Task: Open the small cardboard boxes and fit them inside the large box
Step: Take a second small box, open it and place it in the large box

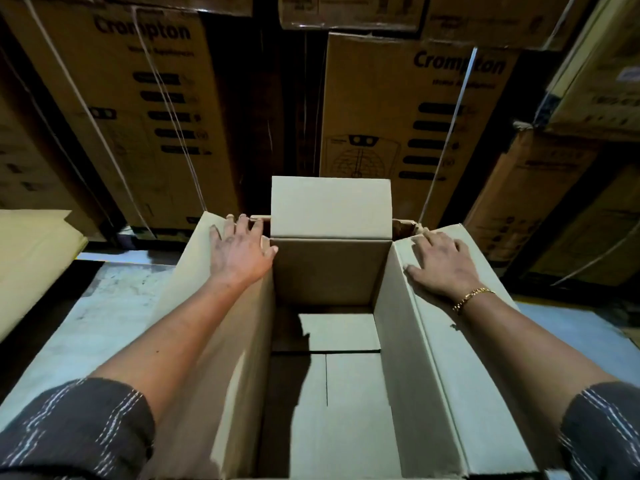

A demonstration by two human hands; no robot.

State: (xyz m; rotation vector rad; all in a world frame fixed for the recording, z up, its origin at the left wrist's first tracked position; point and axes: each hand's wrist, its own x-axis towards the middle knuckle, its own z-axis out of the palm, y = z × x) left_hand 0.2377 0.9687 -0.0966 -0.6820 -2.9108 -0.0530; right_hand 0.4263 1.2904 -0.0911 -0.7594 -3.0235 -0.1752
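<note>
left hand (239,252): fingers (244,228) spread, flat on the left side flap (194,271), tips at its far edge; whether they hook over that edge cannot be told. right hand (441,268): fingers (427,239) spread, flat on the right side flap (450,341), near its far corner. gold bracelet (472,298) on the right wrist. both flaps belong to the open cardboard box (329,268), standing on the floor (104,306) directly below the camera. its near end is cut off by the frame. far flap (330,206) stands upright. inside, bottom flaps (346,393) meet at dark seams, partly shadowed. behind: stacked printed cartons (398,133), small print unreadable. left: flat cardboard stack (31,244).
</note>
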